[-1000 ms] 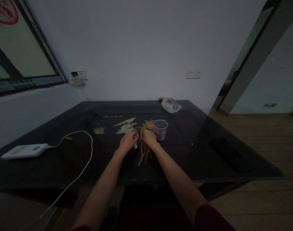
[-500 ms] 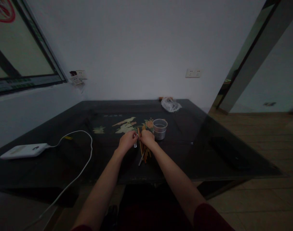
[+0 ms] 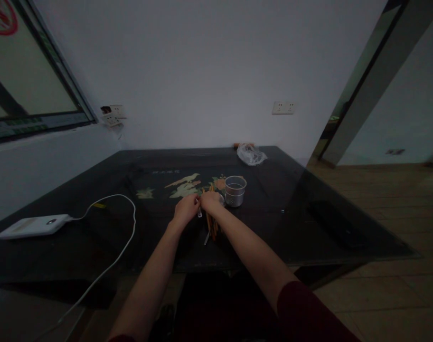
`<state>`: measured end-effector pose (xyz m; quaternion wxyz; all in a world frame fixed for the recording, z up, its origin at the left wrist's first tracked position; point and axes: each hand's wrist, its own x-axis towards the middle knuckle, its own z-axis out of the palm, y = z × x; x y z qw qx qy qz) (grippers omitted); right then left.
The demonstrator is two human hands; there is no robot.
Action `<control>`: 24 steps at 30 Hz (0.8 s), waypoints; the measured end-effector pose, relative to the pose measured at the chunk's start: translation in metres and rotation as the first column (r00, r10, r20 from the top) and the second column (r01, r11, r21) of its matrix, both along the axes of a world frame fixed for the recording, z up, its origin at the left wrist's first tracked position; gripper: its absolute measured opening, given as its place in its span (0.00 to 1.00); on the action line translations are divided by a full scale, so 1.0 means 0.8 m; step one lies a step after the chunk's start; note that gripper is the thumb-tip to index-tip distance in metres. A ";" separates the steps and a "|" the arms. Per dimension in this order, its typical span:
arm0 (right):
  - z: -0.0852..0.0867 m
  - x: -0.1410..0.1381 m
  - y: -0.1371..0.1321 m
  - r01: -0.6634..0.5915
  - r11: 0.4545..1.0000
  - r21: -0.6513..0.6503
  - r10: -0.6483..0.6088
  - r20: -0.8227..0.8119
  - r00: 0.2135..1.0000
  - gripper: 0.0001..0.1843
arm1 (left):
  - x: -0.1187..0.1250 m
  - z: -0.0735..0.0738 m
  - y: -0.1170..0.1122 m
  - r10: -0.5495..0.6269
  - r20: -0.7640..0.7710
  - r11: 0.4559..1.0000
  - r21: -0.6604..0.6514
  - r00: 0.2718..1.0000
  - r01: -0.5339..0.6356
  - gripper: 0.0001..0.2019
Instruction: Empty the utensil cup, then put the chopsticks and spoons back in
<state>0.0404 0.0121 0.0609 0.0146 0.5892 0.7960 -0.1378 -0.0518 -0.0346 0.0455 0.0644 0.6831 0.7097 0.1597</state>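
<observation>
My left hand and my right hand meet over the middle of a dark glass-topped table. Left fingers are curled round a small white object that pokes out beside the thumb. Right fingers are closed and pressed against the left hand, over a bundle of orange sticks lying on the table. What the right fingers pinch is hidden. A thin pale stick lies at the near end of the bundle. Just right of my hands stands a clear plastic cup.
A white power bank with a white cable lies at the left. A crumpled clear bag sits at the far edge. A dark flat object lies at the right. Wall sockets are behind; wooden floor lies right.
My right hand has shifted a little left and closed up against the left hand. The view has drifted slightly; the sticks and cup stay where they were.
</observation>
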 end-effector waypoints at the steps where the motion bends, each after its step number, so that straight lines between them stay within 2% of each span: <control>1: 0.000 0.000 0.000 0.000 1.000 0.008 0.001 -0.002 1.000 0.17 | 0.000 0.000 0.000 0.006 -0.002 1.000 0.000 1.000 -0.006 0.11; 13: -0.014 0.009 0.000 0.040 0.995 0.096 -0.037 -0.039 0.999 0.17 | -0.001 0.000 -0.002 0.055 0.018 0.998 -0.011 0.998 -0.055 0.12; 24: -0.015 0.009 0.001 0.024 0.997 0.078 -0.018 -0.075 0.997 0.17 | -0.001 0.002 -0.003 0.060 0.025 0.998 -0.014 0.998 -0.059 0.12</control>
